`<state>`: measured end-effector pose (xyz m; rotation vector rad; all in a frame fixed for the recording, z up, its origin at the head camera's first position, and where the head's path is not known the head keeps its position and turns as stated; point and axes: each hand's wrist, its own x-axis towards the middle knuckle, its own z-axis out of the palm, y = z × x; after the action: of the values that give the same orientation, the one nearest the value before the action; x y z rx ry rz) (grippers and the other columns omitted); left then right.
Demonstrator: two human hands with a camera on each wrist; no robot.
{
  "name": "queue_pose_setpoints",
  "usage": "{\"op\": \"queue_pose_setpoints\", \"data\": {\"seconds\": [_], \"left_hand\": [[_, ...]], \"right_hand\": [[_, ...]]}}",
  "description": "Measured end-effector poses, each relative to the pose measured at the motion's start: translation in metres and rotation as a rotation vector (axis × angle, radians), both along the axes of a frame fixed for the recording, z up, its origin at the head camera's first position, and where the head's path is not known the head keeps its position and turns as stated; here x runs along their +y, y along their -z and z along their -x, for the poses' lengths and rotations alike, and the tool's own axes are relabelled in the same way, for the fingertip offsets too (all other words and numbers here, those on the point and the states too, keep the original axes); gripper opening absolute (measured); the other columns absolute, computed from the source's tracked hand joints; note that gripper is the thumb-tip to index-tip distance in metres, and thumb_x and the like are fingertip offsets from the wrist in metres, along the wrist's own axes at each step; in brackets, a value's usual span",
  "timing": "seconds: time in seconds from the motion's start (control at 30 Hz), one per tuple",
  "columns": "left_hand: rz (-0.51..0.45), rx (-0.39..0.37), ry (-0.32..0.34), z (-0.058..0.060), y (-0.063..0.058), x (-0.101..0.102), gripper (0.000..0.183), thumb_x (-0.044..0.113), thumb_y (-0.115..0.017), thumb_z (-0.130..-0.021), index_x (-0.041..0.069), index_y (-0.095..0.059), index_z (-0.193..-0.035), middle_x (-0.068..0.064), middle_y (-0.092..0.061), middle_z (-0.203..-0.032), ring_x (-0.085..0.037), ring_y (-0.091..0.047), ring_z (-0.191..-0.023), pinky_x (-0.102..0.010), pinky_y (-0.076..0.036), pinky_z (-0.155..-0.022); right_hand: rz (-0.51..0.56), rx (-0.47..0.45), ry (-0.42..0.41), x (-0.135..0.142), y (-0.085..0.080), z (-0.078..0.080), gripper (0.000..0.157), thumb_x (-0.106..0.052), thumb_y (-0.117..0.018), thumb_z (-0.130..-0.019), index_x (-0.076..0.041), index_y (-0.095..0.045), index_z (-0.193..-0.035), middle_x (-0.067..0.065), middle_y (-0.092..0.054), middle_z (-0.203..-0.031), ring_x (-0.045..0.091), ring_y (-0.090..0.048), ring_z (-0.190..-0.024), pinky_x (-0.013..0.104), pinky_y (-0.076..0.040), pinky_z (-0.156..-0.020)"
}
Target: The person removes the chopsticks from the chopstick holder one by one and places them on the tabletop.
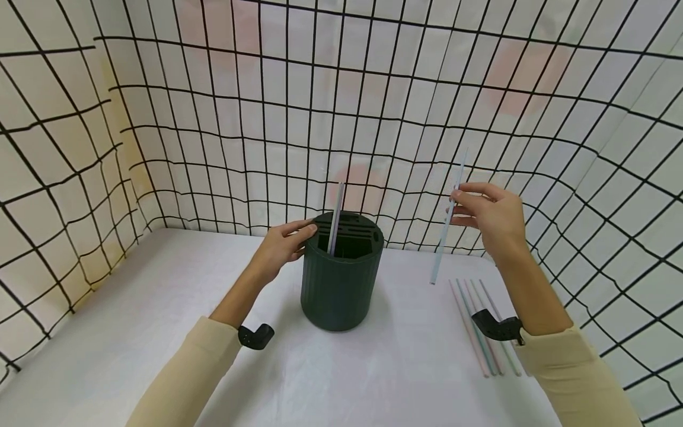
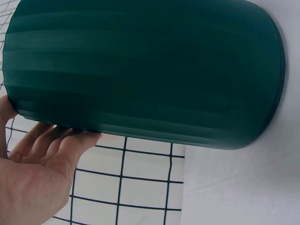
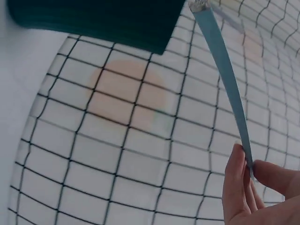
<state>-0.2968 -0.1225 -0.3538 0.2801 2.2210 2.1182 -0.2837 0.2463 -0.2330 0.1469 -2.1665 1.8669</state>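
Observation:
A dark green ribbed holder (image 1: 341, 290) with a slotted top stands upright on the table. Two pale straws (image 1: 335, 219), close together, lean out of its large front opening. At the rim's left side, my left hand (image 1: 283, 246) grips the holder, thumb on the edge and fingers along the wall. The same hand (image 2: 42, 173) shows beneath the holder's side in the left wrist view. My right hand (image 1: 493, 219) pinches a pale blue straw (image 1: 441, 249) between thumb and fingers, up in the air right of the holder. The straw's lower end points down toward the table.
Several pink, blue, green and purple straws (image 1: 472, 332) lie side by side on the white table (image 1: 405, 367), partly under my right forearm. Black wire mesh (image 1: 256, 148) with white sheeting behind it encloses the back and both sides.

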Motion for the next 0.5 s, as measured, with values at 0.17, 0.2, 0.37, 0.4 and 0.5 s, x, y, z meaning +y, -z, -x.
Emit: {"op": "queue_pose_setpoints", "data": {"seconds": [0.17, 0.2, 0.37, 0.4, 0.5], "left_hand": [[-0.009, -0.001, -0.003, 0.000, -0.001, 0.000, 0.055, 0.039, -0.067, -0.099, 0.013, -0.056, -0.146, -0.011, -0.057, -0.147, -0.027, -0.057, -0.135, -0.040, -0.051, -0.108], [-0.010, -0.004, -0.006, 0.000, -0.001, 0.000, 0.054, 0.039, -0.067, -0.099, 0.013, -0.057, -0.146, -0.011, -0.058, -0.146, -0.026, -0.057, -0.134, -0.039, -0.051, -0.107], [-0.010, -0.016, -0.010, 0.000, 0.000, 0.000, 0.054, 0.039, -0.068, -0.099, 0.014, -0.057, -0.146, -0.011, -0.058, -0.146, -0.026, -0.057, -0.134, -0.039, -0.051, -0.107], [-0.012, -0.018, -0.011, 0.000, 0.000, 0.000, 0.054, 0.039, -0.068, -0.098, 0.014, -0.057, -0.145, -0.011, -0.059, -0.146, -0.026, -0.058, -0.134, -0.039, -0.051, -0.108], [-0.015, -0.019, -0.011, -0.001, 0.000, 0.000, 0.054, 0.039, -0.067, -0.099, 0.014, -0.057, -0.145, -0.011, -0.059, -0.145, -0.026, -0.057, -0.134, -0.040, -0.051, -0.108]], "right_hand": [[-0.088, -0.113, -0.016, 0.021, 0.023, 0.007, 0.046, -0.024, -0.074, -0.095, 0.003, -0.061, -0.130, -0.011, -0.075, -0.090, 0.010, -0.073, -0.078, 0.025, -0.064, -0.071], [-0.111, -0.133, -0.023, 0.025, 0.028, 0.009, 0.046, -0.024, -0.073, -0.095, 0.003, -0.060, -0.131, -0.013, -0.075, -0.089, 0.009, -0.073, -0.079, 0.026, -0.064, -0.072], [-0.233, -0.201, -0.032, 0.045, 0.061, 0.019, 0.047, -0.026, -0.069, -0.099, 0.003, -0.058, -0.133, -0.019, -0.072, -0.089, 0.006, -0.071, -0.081, 0.029, -0.064, -0.078], [-0.241, -0.213, -0.031, 0.048, 0.068, 0.021, 0.048, -0.027, -0.069, -0.099, 0.003, -0.058, -0.134, -0.019, -0.072, -0.090, 0.006, -0.071, -0.082, 0.030, -0.064, -0.078], [-0.253, -0.250, -0.027, 0.059, 0.088, 0.025, 0.050, -0.027, -0.069, -0.099, 0.004, -0.057, -0.136, -0.020, -0.072, -0.089, 0.006, -0.072, -0.083, 0.029, -0.064, -0.078]]}}
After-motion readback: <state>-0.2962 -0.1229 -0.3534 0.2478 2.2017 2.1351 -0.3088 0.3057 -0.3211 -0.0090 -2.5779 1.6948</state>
